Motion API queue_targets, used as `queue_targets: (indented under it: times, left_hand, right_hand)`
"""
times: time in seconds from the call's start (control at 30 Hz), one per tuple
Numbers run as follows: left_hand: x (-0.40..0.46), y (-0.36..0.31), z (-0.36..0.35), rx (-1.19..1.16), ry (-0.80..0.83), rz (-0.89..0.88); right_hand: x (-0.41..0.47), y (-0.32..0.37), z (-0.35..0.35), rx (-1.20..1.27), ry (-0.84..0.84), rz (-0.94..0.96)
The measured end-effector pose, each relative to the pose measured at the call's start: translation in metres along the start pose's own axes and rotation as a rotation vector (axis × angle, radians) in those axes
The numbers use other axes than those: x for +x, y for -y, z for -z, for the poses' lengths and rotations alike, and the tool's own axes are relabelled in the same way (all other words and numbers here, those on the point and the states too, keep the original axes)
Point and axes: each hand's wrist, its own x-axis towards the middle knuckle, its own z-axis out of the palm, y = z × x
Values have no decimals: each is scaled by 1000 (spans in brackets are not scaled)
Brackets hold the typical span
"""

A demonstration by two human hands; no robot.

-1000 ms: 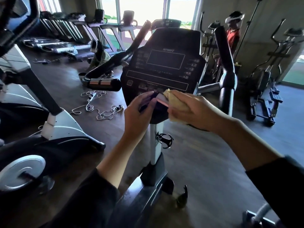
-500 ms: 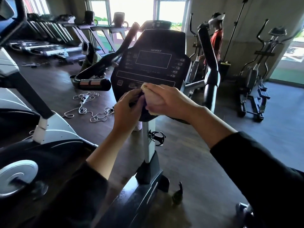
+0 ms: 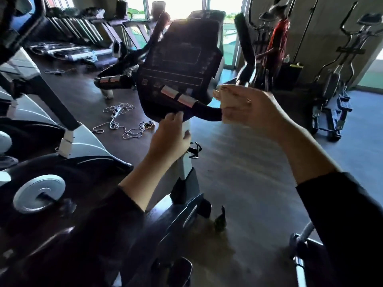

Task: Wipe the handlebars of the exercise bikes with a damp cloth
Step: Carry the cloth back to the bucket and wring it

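— since a second ago, right hand [image 3: 253,108] has slid off the console [image 3: 178,65] to the right, cloth [image 3: 222,104] with it.
— and its grip?
— fingers curled around the tan cloth, wrapped over the handlebar [image 3: 204,110] bend.
— left hand [image 3: 169,135]?
— below the silver sensor strips, fingers loosely bent, tips touching the console's underside, just beside the white post [image 3: 184,160]. blurry.

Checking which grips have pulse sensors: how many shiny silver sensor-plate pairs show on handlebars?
2: one pair on the near grip below the console, above the left hand; one on the grip farther left. Others may be hidden.
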Motion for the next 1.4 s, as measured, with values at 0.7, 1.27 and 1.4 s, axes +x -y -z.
queue_targets:
  times: [0.7,1.27,1.4]
  left_hand:
    - [-143,-21,-177,352,785,-191]
    - [-68,-99,-331,279,986,-407]
    - [-27,-144,-387,269,998,-401]
  right_hand:
    - [-237,-145,-139,873,-766,-893]
    - [-227,-270,-93,907,-1018,-1077]
    - [-209,-335,-47,909,-997,-1106]
